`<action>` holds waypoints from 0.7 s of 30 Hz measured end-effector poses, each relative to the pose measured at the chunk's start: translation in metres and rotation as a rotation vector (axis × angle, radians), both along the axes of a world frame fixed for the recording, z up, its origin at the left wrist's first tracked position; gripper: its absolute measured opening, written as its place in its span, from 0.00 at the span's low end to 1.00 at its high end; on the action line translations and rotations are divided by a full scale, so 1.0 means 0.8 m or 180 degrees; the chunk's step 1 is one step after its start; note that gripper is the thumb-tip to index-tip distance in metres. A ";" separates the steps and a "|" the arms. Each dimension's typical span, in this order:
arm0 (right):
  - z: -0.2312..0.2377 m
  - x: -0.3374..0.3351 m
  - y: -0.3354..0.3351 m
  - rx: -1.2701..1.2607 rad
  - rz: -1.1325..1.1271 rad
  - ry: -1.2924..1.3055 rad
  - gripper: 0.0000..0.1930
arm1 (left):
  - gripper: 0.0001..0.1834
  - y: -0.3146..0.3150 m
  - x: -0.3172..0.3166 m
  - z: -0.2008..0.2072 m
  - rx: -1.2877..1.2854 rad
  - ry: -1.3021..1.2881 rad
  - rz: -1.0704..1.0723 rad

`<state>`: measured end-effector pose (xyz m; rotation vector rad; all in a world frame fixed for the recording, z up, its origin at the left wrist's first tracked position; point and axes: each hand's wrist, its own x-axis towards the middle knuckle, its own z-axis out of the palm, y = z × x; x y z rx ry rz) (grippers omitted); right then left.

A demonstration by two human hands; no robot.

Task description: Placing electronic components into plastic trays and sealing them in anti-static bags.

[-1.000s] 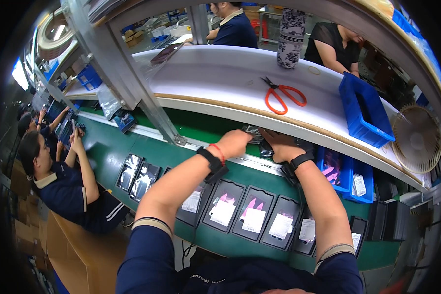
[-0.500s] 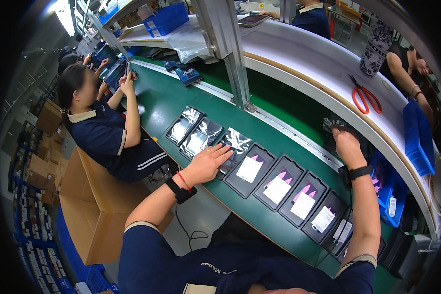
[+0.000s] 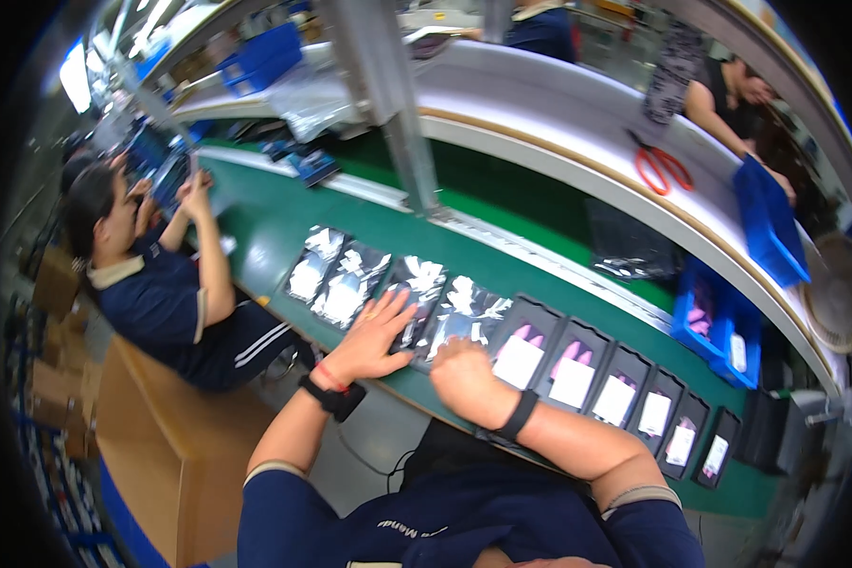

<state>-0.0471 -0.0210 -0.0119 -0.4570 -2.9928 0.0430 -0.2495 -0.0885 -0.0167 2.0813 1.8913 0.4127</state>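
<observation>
A row of black trays runs along the green bench. Shiny plastic bags cover the left ones, among them the third bag (image 3: 420, 275). My left hand (image 3: 373, 331) rests on that one, fingers spread. A further shiny bag (image 3: 470, 305) lies over the fourth tray. At its near edge, my right hand (image 3: 470, 377) has its fingers curled closed on the plastic; the fingertips are partly hidden. To the right, an uncovered black tray (image 3: 543, 316) holds a white card and pink pieces, and several similar trays follow it.
A pile of dark shiny bags (image 3: 625, 241) lies under the curved white shelf (image 3: 521, 99). Red-handled scissors (image 3: 663, 173) rest on the shelf. Blue bins (image 3: 719, 317) stand at right. A metal post (image 3: 398, 133) rises behind the trays. A co-worker (image 3: 147, 256) sits at left beside a cardboard box (image 3: 161, 426).
My right hand has come from the bag pile at the right to the fourth tray, which a shiny bag now covers. My left hand remains on the third, its fingers spread wider.
</observation>
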 end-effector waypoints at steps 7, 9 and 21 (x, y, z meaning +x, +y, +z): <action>0.039 0.054 0.113 -0.1130 -0.0170 0.1065 0.06 | 0.38 0.017 0.006 0.036 0.0190 0.0329 0.0077; 0.055 0.103 0.197 -0.0649 -0.1228 0.0295 0.09 | 0.34 0.054 0.030 0.068 0.0411 0.0118 -0.0293; 0.040 0.242 0.368 0.0036 -0.2057 -0.0122 0.23 | 0.41 0.385 0.270 -0.005 0.0845 -0.0014 -0.0613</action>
